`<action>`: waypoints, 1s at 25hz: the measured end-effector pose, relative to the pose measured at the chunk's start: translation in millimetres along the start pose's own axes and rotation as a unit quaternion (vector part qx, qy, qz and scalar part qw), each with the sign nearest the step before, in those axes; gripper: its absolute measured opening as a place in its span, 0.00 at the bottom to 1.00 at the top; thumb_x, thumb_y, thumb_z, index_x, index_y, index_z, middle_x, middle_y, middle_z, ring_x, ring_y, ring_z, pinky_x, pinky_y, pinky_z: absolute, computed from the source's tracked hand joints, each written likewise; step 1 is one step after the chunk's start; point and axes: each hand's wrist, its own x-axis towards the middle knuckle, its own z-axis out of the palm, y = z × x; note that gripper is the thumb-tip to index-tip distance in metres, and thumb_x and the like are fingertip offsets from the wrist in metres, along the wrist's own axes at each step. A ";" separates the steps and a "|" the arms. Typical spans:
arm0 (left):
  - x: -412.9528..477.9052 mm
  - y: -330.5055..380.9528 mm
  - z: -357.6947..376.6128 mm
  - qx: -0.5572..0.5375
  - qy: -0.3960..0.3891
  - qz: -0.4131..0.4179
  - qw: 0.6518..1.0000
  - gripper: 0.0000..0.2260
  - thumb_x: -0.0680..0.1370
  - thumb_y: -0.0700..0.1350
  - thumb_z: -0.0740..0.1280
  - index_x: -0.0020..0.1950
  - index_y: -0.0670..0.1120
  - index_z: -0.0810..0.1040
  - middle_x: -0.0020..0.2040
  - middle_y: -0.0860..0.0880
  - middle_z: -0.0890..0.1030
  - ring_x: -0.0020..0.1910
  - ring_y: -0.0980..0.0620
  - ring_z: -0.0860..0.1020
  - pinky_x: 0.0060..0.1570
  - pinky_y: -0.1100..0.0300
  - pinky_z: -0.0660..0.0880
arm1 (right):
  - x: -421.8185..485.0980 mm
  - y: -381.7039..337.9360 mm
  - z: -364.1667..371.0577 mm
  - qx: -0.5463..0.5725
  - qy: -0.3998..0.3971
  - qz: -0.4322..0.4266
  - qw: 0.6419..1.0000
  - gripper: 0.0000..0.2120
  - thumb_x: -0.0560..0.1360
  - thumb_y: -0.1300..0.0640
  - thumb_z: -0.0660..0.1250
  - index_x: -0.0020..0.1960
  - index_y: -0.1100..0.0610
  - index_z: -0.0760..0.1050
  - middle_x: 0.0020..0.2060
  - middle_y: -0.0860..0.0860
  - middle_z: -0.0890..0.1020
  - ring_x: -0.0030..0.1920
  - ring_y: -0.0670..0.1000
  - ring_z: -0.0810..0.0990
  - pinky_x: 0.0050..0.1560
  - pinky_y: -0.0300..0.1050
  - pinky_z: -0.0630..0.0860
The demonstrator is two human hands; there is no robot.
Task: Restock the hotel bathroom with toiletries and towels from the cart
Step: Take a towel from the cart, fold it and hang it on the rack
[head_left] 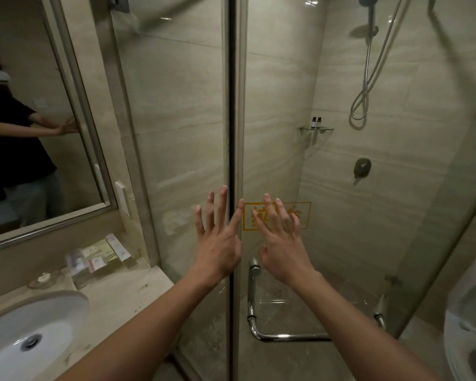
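Observation:
Both my hands are raised flat against the glass shower enclosure. My left hand (217,240) has its fingers spread straight beside the dark door seam (232,133). My right hand (282,243) presses with straight fingers on the glass door (341,243), over an orange sticker (304,215). Neither hand holds anything. Inside the shower, two small dark toiletry bottles (316,122) stand on a glass corner shelf (327,130). A clear tray of packaged toiletries (96,259) sits on the vanity counter (127,292) at left.
A chrome door handle (254,306) runs below my right hand. The white sink basin (25,334) is lower left, with a mirror (39,133) above it. The toilet (470,325) is at the right edge. A shower hose (368,78) and mixer knob (362,166) hang on the back wall.

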 end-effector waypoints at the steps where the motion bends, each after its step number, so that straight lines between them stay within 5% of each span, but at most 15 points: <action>1: 2.0 -0.7 2.4 0.001 -0.002 -0.010 1.000 0.41 0.74 0.43 0.64 0.82 0.55 0.47 0.80 0.45 0.33 0.79 0.42 0.32 0.76 0.36 0.42 | 2.0 0.4 1.4 0.001 -0.004 0.001 1.000 0.44 0.67 0.58 0.67 0.80 0.52 0.57 0.81 0.52 0.40 0.81 0.57 0.40 0.74 0.70 0.56; 13: 9.5 -1.0 14.2 0.020 -0.003 -0.023 1.000 0.40 0.72 0.46 0.65 0.82 0.53 0.54 0.81 0.44 0.37 0.80 0.42 0.37 0.74 0.35 0.40 | 10.4 -4.7 -4.5 -0.003 -0.071 0.023 0.997 0.44 0.73 0.57 0.63 0.81 0.46 0.43 0.77 0.46 0.28 0.78 0.53 0.29 0.76 0.65 0.44; 20: -0.2 11.7 -6.6 -0.022 -0.064 -0.004 0.998 0.37 0.74 0.49 0.61 0.81 0.46 0.53 0.80 0.43 0.32 0.78 0.43 0.31 0.72 0.36 0.31 | -9.7 -22.0 -19.1 -0.003 -0.105 0.070 0.992 0.39 0.75 0.58 0.63 0.82 0.48 0.48 0.81 0.50 0.41 0.80 0.55 0.39 0.78 0.61 0.48; 25: -26.3 9.1 -1.5 -0.079 -0.068 0.095 0.990 0.34 0.75 0.50 0.62 0.81 0.48 0.57 0.82 0.43 0.42 0.81 0.43 0.40 0.75 0.39 0.37 | -56.6 -25.1 -27.7 -0.045 -0.116 0.125 0.984 0.38 0.76 0.54 0.63 0.81 0.49 0.50 0.81 0.53 0.41 0.80 0.56 0.41 0.78 0.60 0.47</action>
